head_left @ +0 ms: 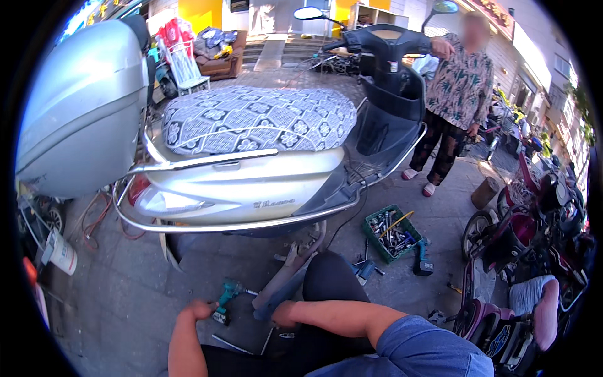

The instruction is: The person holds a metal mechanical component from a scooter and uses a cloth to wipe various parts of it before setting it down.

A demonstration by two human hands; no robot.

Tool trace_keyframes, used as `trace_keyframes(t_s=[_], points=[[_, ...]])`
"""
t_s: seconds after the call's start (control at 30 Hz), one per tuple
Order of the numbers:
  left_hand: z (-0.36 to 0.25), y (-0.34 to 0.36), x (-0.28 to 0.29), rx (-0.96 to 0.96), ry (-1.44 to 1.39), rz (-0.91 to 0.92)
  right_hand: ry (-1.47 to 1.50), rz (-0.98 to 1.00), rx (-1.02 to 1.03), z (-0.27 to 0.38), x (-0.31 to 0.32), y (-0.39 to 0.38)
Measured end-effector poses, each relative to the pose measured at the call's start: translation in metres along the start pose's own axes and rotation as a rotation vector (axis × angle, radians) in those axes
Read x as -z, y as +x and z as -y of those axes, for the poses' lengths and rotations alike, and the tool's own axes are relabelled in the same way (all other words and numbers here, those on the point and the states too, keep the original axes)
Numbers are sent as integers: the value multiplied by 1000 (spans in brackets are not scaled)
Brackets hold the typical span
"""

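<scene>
Low at the left, my left hand [202,309] has its fingers curled at the handle of a teal and black cordless impact driver [228,291]. The driver's long bit points right, toward a grey metal part [284,281] under the scooter. My right hand [286,313] is closed beside the lower end of that part; what its fingers hold, if anything, is hidden. A metal rod [232,344] lies near my legs. Above my hands stands a silver scooter [251,185] with a patterned seat cover [264,119] and a large grey rear box [81,107].
A green crate [391,254] full of sockets and tools sits right of my knee, with a second teal driver [423,259] beside it. A person [458,94] stands with a hand on the scooter's handlebar. Parked motorbikes [521,251] crowd the right; a white bucket [61,252] stands left.
</scene>
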State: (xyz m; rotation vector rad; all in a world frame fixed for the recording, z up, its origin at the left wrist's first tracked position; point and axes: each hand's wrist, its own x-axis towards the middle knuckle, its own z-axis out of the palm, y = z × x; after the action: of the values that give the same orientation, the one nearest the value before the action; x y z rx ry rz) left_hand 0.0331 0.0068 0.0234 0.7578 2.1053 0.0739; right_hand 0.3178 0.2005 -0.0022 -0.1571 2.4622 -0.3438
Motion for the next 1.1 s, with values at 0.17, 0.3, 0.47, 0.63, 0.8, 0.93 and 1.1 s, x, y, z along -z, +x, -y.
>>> trace_keyframes(t_s=[0.17, 0.3, 0.47, 0.63, 0.8, 0.93, 1.1], points=[[16, 3, -8, -74, -75, -54, 13, 24, -10, 7, 9, -5], [-6, -23, -3, -84, -190, -107, 12, 6, -13, 4, 2, 1], [-2, -27, -1, -111, -191, -112, 0, 30, 4, 5, 5, 6], [-3, -15, -3, -141, -231, -153, 6, 103, 26, 4, 15, 0], [1, -1, 0, -338, -212, -420, -66, 141, 46, 3, 12, 8], [-40, -32, 12, -279, -377, -527, -40, 171, 68, 5, 5, 23], [10, 12, 10, -107, -317, -482, -10, 166, 89, -1, 10, 25]])
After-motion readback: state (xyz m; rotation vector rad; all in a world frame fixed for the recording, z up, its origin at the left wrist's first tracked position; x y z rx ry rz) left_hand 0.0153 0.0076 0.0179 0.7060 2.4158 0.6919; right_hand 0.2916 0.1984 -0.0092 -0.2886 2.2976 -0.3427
